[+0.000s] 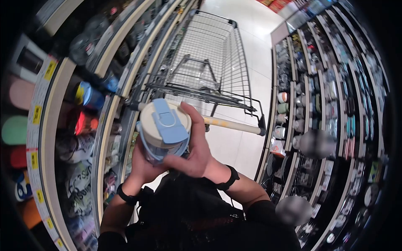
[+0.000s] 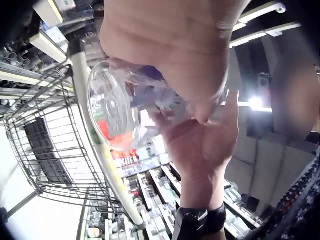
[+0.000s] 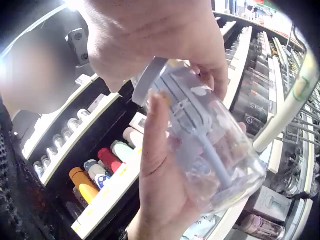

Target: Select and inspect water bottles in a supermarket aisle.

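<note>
A clear water bottle point(image 1: 165, 125) with a cream lid, a light-blue flip cap and a blue carry loop is held in front of the body in the head view. My left hand point(image 1: 144, 165) grips its lower side. From the other side, my right hand point(image 1: 197, 146) holds it around the lid and upper part, thumb toward me. In the right wrist view the transparent body point(image 3: 220, 155) tilts, with a pale straw point(image 3: 215, 157) inside. Its round clear base point(image 2: 110, 105) faces the camera side in the left wrist view.
Ahead stands a wire shopping cart point(image 1: 209, 50), its cream handle point(image 1: 234, 124) just beyond the bottle. Shelves with price tags point(image 1: 37, 115) and coloured bottles point(image 1: 90, 95) line the left side close by. More stocked shelves point(image 1: 318, 104) run along the right, across a pale tiled floor point(image 1: 238, 146).
</note>
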A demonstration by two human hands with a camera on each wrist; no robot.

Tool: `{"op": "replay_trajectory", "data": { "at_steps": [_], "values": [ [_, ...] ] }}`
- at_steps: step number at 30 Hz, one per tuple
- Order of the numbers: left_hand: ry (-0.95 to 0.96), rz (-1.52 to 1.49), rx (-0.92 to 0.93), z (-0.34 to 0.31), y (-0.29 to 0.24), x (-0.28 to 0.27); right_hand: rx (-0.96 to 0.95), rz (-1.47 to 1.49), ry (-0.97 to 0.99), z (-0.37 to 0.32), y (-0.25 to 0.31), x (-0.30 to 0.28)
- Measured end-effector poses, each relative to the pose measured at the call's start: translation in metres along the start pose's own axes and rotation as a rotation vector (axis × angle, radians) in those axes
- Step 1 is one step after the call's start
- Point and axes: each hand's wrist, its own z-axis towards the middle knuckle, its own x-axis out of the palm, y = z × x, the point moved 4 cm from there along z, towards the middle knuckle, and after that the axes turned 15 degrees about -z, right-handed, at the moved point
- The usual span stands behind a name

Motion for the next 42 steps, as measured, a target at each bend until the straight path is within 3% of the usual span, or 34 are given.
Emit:
{"op": "replay_trajectory", "data": {
  "at_steps": [1, 2, 4, 6, 8, 9, 12, 15, 18, 20, 22, 27, 33, 42],
  "values": [
    [0.01, -0.264, -0.056, 0.007, -0.005, 0.004, -0.002, -0.018, -0.026, 0.003, 0.01, -0.004],
    [0.034, -0.271, -0.058, 0.013, -0.001, 0.01, -0.033, -0.103, 0.001, 0.008, 0.023, -0.007],
    [-0.147, -0.078, 0.197, 0.029, -0.006, 0.016, -0.065, -0.197, 0.023, 0.024, 0.039, -0.015],
    [-0.119, 0.029, 0.214, 0.056, -0.021, 0.034, -0.156, -0.384, -0.054, 0.049, 0.048, -0.027],
    [0.224, 0.777, 0.616, 0.087, -0.057, 0.057, -0.18, -0.504, -0.016, 0.084, 0.052, -0.06],
    [0.156, 0.545, 0.644, 0.095, -0.055, 0.056, -0.165, -0.528, 0.022, 0.104, 0.052, -0.075],
    [0.18, 0.647, 0.502, 0.132, -0.057, 0.058, -0.206, -0.659, 0.087, 0.169, 0.032, -0.125],
    [0.163, 0.734, 0.307, 0.142, -0.021, 0.04, -0.091, -0.892, 0.233, 0.238, -0.042, -0.173],
    [0.122, 0.903, 0.103, 0.133, 0.025, 0.024, 0.061, -1.005, 0.387, 0.281, -0.166, -0.203],
    [0.149, 1.003, 0.228, 0.125, 0.037, 0.023, 0.262, -1.019, 0.503, 0.287, -0.24, -0.208],
    [0.112, 1.085, 0.151, 0.126, 0.037, 0.028, 0.242, -1.033, 0.525, 0.28, -0.324, -0.214],
    [0.168, 1.004, 0.062, 0.13, 0.042, 0.024, 0.433, -1.158, 0.644, 0.237, -0.492, -0.22],
    [0.169, 1.072, 0.029, 0.127, 0.044, 0.019, 0.68, -1.19, 0.738, 0.202, -0.565, -0.223],
    [0.202, 1.016, -0.057, 0.133, 0.033, 0.024, 0.644, -1.131, 0.707, 0.184, -0.596, -0.231]
  ]
}}
